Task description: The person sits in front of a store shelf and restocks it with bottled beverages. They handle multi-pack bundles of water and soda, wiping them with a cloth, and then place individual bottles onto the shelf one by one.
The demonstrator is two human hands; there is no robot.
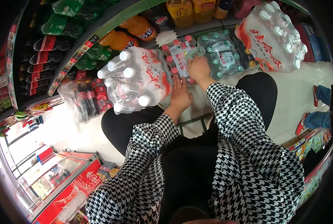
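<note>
My right hand [199, 68] grips a pale green cloth [196, 52] against the top of a shrink-wrapped pack of red-capped water bottles [179, 60]. My left hand [181, 96] lies with extended fingers on the near edge of that same pack, holding nothing. Left of it, a large wrapped pack of white-capped water bottles [139, 75] leans close to my wrist. A wrapped pack of green-capped bottles [222, 56] sits just to the right of the cloth. Farther right, another white-capped pack [271, 39] rests tilted on a pack with yellow caps [250, 60].
Shelves with a green edge [118, 16] hold cola and orange soda bottles [141, 28]. Wrapped cola bottles [85, 96] stand on the floor at left. A red chest freezer [79, 184] is behind left. Another person's red shoes [301, 123] show at right, near a display rack [309, 142].
</note>
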